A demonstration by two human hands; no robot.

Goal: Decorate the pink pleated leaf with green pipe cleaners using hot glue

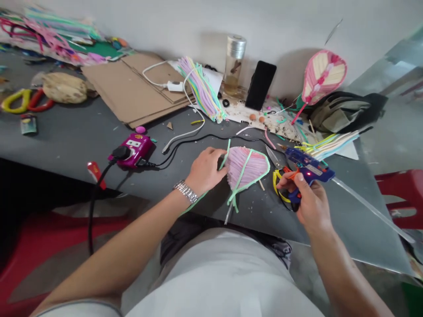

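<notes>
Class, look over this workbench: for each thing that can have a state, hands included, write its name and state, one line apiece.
Left hand: pinching a mint-green strip
Right hand: gripping the glue gun
Glue gun: red light lit, clear stick jutting from its back
Lilac panel: flat-lying, partly edged in mint green
Power block: black plug inserted
Bottle: lid on, part-filled
Phone: propped upright, dark
Cardboard: stacked flat
</notes>
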